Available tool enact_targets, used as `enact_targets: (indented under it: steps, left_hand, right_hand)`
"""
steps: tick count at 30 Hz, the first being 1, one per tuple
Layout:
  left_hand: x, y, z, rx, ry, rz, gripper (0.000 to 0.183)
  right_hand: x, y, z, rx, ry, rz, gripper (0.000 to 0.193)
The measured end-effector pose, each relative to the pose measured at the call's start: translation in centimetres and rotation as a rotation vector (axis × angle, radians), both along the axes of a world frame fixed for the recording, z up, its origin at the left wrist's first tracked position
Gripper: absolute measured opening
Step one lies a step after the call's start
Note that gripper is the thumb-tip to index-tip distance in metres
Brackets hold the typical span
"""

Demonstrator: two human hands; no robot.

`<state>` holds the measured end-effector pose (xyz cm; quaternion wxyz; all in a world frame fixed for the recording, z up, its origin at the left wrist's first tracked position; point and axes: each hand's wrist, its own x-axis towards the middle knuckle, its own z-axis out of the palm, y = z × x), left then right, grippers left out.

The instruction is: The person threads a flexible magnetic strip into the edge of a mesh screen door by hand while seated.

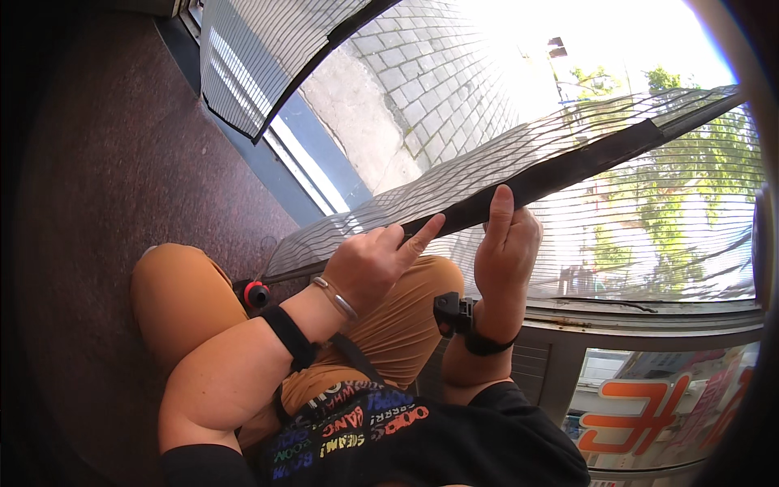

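Thin see-through mesh curtain (649, 219), finely striped, w/ flat matte black strip (584, 166) along edge, is stretched diag. just past tan cloth trousers (182, 296). Strip is pinched by R hand (510, 243): thumb laid flat on it, fingers curled. L hand (365, 264): index straight against strip, rest curled; grip partly hidden, can't tell if closed. 2nd black-edged mesh panel (251, 73) seen upper L. Floor (105, 203) is speckled, reddish-brown.

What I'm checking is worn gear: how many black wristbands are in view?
2: a black wristband on the arm below the left hand, past a silver bracelet; a second wristband below the right hand, beside a small black device.
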<state>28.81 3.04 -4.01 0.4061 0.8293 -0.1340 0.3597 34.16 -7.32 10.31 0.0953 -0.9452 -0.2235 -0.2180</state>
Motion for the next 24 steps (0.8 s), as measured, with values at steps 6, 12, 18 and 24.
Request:
enact_targets:
  steps: [6,12,18,24]
  left_hand:
    - [0.0,-0.1,0.0,-0.008,-0.003,-0.005,0.062]
    - [0.1,-0.2,-0.2,-0.055,-0.023,-0.005,0.073]
    - [0.2,-0.1,-0.2,-0.044,-0.034,-0.004,0.073]
    - [0.0,-0.2,0.0,-0.026,-0.027,-0.002,0.071]
  right_hand:
    - [-0.3,0.5,1.4,0.124,0.112,-0.034,0.052]
    - [0.5,0.2,1.8,0.148,-0.034,-0.026,0.054]
    - [0.5,0.4,2.2,0.241,0.059,-0.006,0.056]
    - [0.7,0.4,3.4,0.280,-0.033,0.007,0.054]
